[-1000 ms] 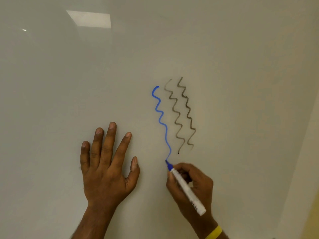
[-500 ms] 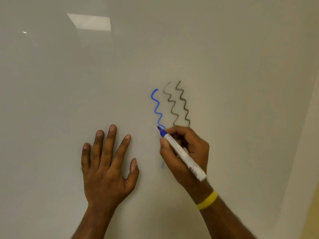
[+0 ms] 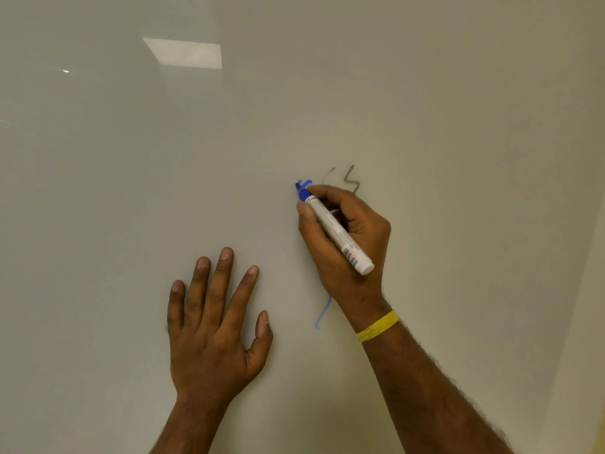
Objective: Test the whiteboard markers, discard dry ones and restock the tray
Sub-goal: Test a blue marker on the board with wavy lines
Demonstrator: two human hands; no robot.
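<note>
My right hand (image 3: 347,237) grips a white-barrelled blue marker (image 3: 340,237), its blue tip touching the whiteboard (image 3: 425,109) at the top of a blue wavy line. The hand covers most of that line; only its lower end (image 3: 322,314) shows below the wrist. Just right of the tip, the tops of two grey wavy lines (image 3: 352,180) peek out above my knuckles. My left hand (image 3: 212,326) lies flat on the board to the lower left, fingers spread, holding nothing. No tray is in view.
A yellow band (image 3: 378,326) circles my right wrist. A ceiling light reflects as a bright rectangle (image 3: 185,54) in the board's upper left. The board's right edge (image 3: 586,257) runs down the far right.
My right hand has carried the marker up along the blue line, from its lower end to its top. It now covers most of the grey lines. My left hand has stayed flat in place.
</note>
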